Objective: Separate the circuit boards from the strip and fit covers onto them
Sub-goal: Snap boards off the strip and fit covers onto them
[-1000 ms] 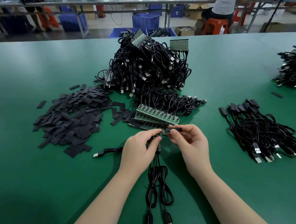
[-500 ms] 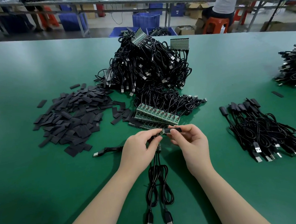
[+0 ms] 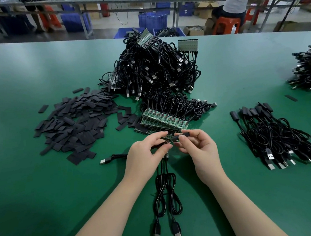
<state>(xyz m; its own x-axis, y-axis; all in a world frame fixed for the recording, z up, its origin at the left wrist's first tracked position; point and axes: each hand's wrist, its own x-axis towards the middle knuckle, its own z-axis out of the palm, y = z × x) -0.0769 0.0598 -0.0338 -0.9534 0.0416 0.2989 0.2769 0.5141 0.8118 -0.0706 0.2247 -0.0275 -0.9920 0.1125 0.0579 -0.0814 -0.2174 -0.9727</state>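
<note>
Over the green worktop (image 3: 43, 185), left hand (image 3: 145, 155) pinches a small green circuit board (image 3: 167, 140), right hand (image 3: 197, 148) pinches the black sleeve cover (image 3: 181, 136); line them up square, then slide gently

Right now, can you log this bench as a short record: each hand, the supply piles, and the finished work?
left hand: pinches a small circuit board, cables hanging below
right hand: pinches a black cover at the board's end
board strips: stacked just beyond the hands
loose covers: heap on the left
unprocessed cables: big pile at centre back
covered cables: laid out on the right
</note>
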